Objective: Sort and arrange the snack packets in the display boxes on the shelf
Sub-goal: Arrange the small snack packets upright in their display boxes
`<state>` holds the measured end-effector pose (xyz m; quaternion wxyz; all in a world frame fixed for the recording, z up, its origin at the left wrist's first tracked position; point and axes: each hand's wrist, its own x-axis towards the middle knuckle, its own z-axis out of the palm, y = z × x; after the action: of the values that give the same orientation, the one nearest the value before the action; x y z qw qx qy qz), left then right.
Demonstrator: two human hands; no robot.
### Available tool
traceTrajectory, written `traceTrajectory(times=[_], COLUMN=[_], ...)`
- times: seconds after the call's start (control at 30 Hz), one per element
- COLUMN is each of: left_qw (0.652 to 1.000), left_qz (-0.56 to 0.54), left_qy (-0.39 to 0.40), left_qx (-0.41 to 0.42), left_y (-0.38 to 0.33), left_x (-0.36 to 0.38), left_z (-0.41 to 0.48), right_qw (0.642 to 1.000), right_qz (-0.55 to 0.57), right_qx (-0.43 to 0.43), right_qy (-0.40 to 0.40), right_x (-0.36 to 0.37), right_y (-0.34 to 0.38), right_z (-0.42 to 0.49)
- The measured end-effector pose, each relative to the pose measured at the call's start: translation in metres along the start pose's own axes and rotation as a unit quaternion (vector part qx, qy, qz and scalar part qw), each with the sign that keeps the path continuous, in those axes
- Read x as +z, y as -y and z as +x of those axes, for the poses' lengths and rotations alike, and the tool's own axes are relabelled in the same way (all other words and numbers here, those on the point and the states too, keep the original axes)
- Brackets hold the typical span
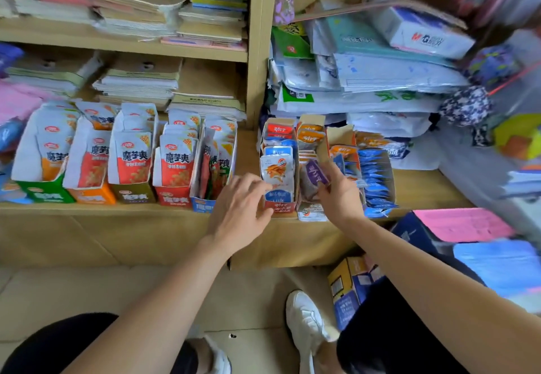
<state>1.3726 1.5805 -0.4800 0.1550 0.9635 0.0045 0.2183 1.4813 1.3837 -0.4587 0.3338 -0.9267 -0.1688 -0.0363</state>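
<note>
On the wooden shelf (117, 209) stand several display boxes of snack packets. At the left are boxes of white-and-orange packets (131, 157). A red box (278, 207) holds blue-and-white packets (276, 168). Beside it a white box (311, 212) holds orange packets at the back and a purple packet (314, 173) at the front. My left hand (240, 212) touches the red box's front with loosely bent fingers. My right hand (336, 195) pinches the purple packet in the white box. Further right a box of blue packets (374, 180) leans over.
Stacks of notebooks (134, 8) fill the upper shelves. Plastic-wrapped stationery (380, 81) is piled at the right behind the boxes. Blue cartons (354, 286) and pink paper (462, 224) lie low on the right. My shoe (304, 318) rests on the floor.
</note>
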Motion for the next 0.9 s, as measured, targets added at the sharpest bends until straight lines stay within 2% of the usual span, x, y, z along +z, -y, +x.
traceTrajectory(times=[0.13, 0.2, 0.3, 0.4, 0.53, 0.63, 0.73, 0.8, 0.9], left_qw=[0.996, 0.992, 0.988, 0.992, 0.995, 0.994, 0.981, 0.978, 0.979], left_qz=[0.002, 0.055, 0.113, 0.083, 0.046, -0.045, -0.14, -0.153, -0.125], left_qy=[0.087, 0.106, 0.106, 0.095, 0.087, 0.071, 0.036, 0.055, 0.098], left_qx=[0.023, 0.032, 0.008, -0.03, -0.024, -0.066, -0.13, -0.133, -0.125], left_y=[-0.024, -0.031, -0.029, -0.02, -0.018, -0.024, -0.025, -0.028, -0.04], left_x=[0.016, 0.023, 0.028, 0.029, 0.028, 0.023, 0.023, 0.021, 0.019], left_z=[0.026, 0.032, 0.034, 0.037, 0.035, 0.043, 0.052, 0.055, 0.055], right_qw=[0.999, 0.998, 0.991, 0.977, 0.968, 0.993, 0.984, 0.974, 0.957], right_qz=[0.026, 0.05, 0.101, 0.168, 0.208, 0.082, -0.049, -0.09, -0.105], right_qx=[0.02, 0.034, 0.063, 0.085, 0.074, -0.035, -0.173, -0.208, -0.27], right_qy=[-0.021, -0.026, -0.055, -0.099, -0.118, -0.076, -0.005, 0.027, 0.007], right_x=[-0.019, -0.027, -0.038, -0.05, -0.057, -0.051, -0.035, -0.028, -0.022], right_y=[-0.016, -0.022, -0.022, -0.019, -0.019, -0.023, -0.04, -0.05, -0.056], right_z=[0.009, 0.013, 0.018, 0.02, 0.018, 0.006, -0.01, -0.013, -0.008])
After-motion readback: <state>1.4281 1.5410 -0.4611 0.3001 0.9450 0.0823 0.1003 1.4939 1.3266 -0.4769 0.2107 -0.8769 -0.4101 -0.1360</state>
